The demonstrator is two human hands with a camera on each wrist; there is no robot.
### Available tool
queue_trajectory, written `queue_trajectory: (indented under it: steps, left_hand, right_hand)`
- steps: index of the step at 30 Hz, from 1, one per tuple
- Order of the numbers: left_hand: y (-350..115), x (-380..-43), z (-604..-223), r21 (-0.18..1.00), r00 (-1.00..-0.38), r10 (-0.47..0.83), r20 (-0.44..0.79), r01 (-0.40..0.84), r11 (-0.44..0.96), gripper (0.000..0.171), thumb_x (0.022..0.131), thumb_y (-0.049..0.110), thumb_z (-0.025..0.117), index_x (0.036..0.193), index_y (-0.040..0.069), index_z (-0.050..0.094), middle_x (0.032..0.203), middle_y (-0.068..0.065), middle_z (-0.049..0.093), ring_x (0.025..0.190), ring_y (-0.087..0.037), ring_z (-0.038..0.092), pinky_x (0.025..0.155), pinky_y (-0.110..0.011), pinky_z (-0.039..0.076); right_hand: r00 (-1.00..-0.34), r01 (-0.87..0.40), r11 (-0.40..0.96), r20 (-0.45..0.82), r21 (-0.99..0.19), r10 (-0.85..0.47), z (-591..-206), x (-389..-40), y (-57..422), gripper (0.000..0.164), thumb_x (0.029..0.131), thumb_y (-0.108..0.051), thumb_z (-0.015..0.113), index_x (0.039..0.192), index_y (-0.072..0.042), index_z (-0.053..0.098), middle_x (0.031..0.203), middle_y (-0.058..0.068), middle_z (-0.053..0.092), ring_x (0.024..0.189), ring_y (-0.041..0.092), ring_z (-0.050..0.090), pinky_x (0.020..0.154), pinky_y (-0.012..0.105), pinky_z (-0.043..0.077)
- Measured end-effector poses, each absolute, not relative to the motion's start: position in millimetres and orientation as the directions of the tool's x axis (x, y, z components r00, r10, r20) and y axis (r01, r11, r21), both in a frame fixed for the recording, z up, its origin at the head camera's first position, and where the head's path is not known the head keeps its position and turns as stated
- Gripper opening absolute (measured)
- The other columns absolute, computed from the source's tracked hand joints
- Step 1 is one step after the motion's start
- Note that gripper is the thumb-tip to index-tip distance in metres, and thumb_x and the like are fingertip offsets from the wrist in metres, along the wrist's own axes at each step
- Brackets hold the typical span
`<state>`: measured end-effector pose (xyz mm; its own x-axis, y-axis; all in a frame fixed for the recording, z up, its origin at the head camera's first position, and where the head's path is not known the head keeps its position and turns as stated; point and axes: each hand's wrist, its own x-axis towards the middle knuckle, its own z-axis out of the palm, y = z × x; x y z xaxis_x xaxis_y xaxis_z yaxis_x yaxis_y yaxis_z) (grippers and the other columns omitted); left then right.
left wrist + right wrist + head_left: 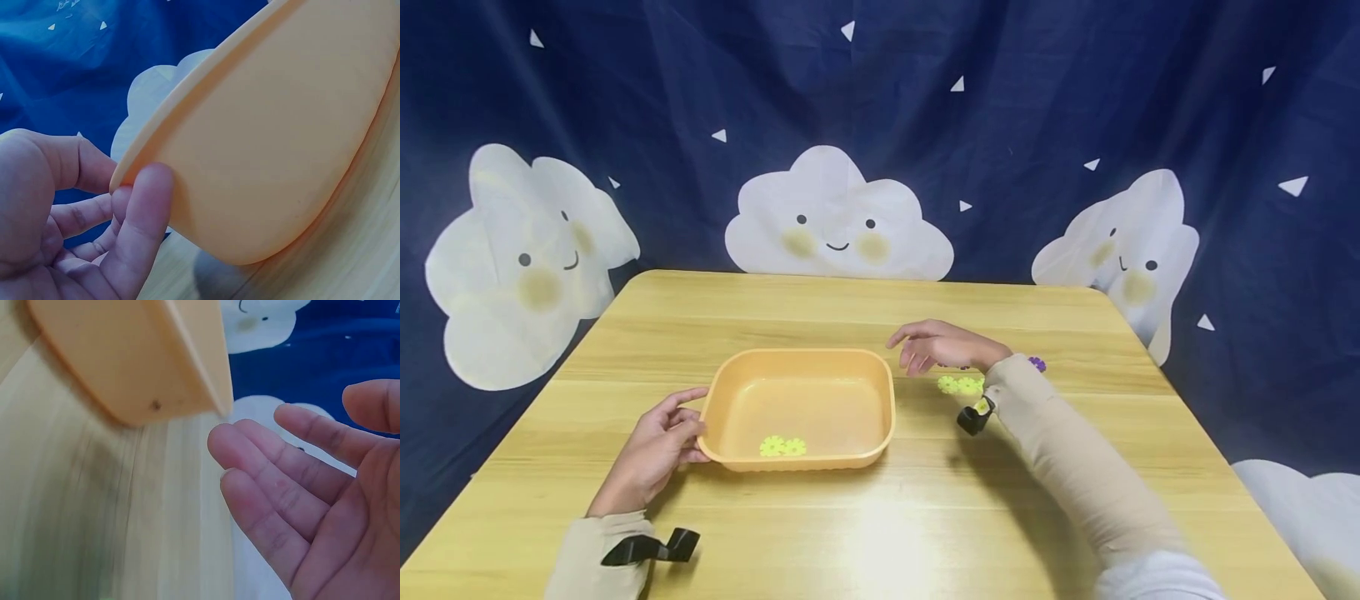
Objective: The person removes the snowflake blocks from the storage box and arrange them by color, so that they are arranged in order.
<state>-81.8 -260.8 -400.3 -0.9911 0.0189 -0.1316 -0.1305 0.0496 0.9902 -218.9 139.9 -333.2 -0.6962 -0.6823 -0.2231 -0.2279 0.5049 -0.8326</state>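
An orange plastic tray (797, 464) with rounded corners is on the table, left of the middle. My left hand (655, 442) holds its left side, thumb against the wall and fingers at the rim; the left wrist view shows this grip on the tray (262, 137) up close. Two yellow-green flower-shaped pieces (772, 447) lie inside, by the front wall. My right hand (943, 343) hovers just beyond the tray's right rim, holding nothing. In the right wrist view its fingers (281, 487) are loosely extended, beside the tray's outer wall (119, 362).
More yellow-green flower pieces (949, 385) lie on the wooden table (880, 312) under the right wrist, partly hidden by it. A purple flower piece (1037, 364) shows past the right sleeve. Behind hangs a dark blue curtain (1000, 50) with clouds.
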Motion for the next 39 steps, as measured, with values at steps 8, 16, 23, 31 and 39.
queue_trajectory:
  steps: [8,16,23,31,39]
  left_hand:
    - [-261.5,-81.2,-399.8,0.992,-0.993,0.024,-0.119,-0.118,0.047,0.052,0.094,-0.007,0.050,0.142,-0.005,0.031,0.095,-0.013,0.050,0.068,-0.017,0.060,0.058,-0.031,0.061]
    - [-261.2,-81.1,-399.3,0.991,-0.992,0.039,-0.119,-0.116,0.070,0.051,0.094,-0.004,0.050,0.142,-0.002,0.033,0.097,-0.014,0.050,0.070,-0.017,0.060,0.059,-0.031,0.061]
    - [-261.5,-82.7,-398.0,0.991,-0.993,0.044,-0.113,-0.110,0.071,0.050,0.094,-0.004,0.050,0.141,-0.003,0.033,0.097,-0.014,0.050,0.070,-0.018,0.062,0.062,-0.032,0.062]
    - [-262.0,-83.4,-398.1,0.992,-0.991,0.057,-0.121,-0.119,0.041,0.053,0.096,-0.004,0.050,0.145,-0.002,0.029,0.097,-0.012,0.051,0.070,-0.018,0.061,0.062,-0.032,0.062]
    - [-260.9,-81.4,-399.6,0.991,-0.990,0.058,-0.130,-0.128,0.033,0.059,0.096,-0.004,0.049,0.148,0.001,0.023,0.098,-0.012,0.052,0.068,-0.019,0.061,0.060,-0.031,0.061]
  right_hand:
    - [-0.667,-0.237,0.485,-0.221,-0.842,-0.711,-327.9,-220.3,111.8,0.038,0.098,-0.014,0.037,0.131,-0.003,0.054,0.105,0.013,0.065,0.095,0.028,0.065,0.085,0.038,0.057]
    - [-0.635,-0.181,0.489,-0.279,-0.853,-0.721,-329.0,-221.7,84.8,0.043,0.092,-0.013,0.045,0.134,-0.005,0.054,0.109,0.014,0.065,0.093,0.025,0.066,0.084,0.036,0.057]
    - [-0.543,-0.158,0.487,-0.337,-0.859,-0.770,-328.9,-221.9,59.7,0.042,0.097,-0.017,0.042,0.136,-0.005,0.051,0.115,0.019,0.063,0.103,0.029,0.065,0.089,0.033,0.055]
    - [-0.383,-0.092,0.516,-0.448,-0.851,-0.808,-335.7,-218.2,29.3,0.043,0.105,-0.026,0.034,0.142,-0.006,0.044,0.123,0.024,0.060,0.112,0.031,0.061,0.098,0.034,0.051]
    - [-0.269,-0.030,0.584,-0.556,-0.811,-0.786,-343.1,-209.7,-0.6,0.045,0.106,-0.027,0.032,0.148,-0.009,0.035,0.127,0.024,0.057,0.115,0.030,0.059,0.101,0.035,0.049]
